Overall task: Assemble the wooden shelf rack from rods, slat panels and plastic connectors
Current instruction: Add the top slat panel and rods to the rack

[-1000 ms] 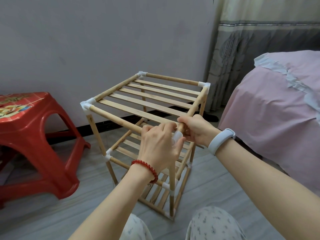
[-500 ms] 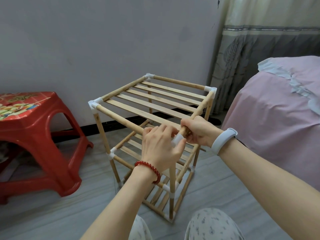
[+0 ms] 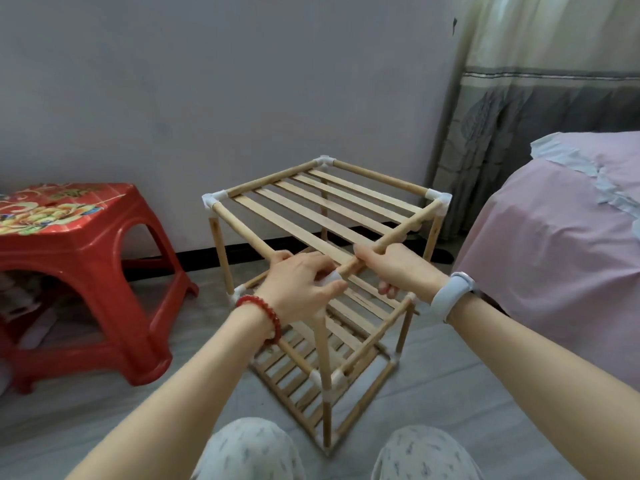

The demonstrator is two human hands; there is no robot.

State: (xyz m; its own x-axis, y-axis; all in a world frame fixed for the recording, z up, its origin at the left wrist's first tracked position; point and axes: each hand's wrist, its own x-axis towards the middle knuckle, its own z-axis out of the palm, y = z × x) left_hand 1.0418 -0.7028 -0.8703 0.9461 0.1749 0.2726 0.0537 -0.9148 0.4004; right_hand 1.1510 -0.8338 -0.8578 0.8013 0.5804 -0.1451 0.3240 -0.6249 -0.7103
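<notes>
The wooden shelf rack (image 3: 322,216) stands upright on the floor in front of my knees, with three slatted tiers joined by white plastic connectors. My left hand (image 3: 301,285) wraps over the near top corner connector (image 3: 330,278), most of which it hides. My right hand (image 3: 398,268) grips the top right side rod (image 3: 401,233) just beyond that corner. Further white connectors show at the top left corner (image 3: 213,199) and the far right corner (image 3: 438,199).
A red plastic stool (image 3: 79,258) stands to the left of the rack. A bed with a pink cover (image 3: 554,244) fills the right side, close to the rack. Behind are a grey wall and a curtain (image 3: 519,109). My knees (image 3: 252,452) are at the bottom edge.
The view has shifted so the rack sits further right and lower in the frame. Both hands stay at the near top corner, and my right hand's lower fingers have loosened below the rod.
</notes>
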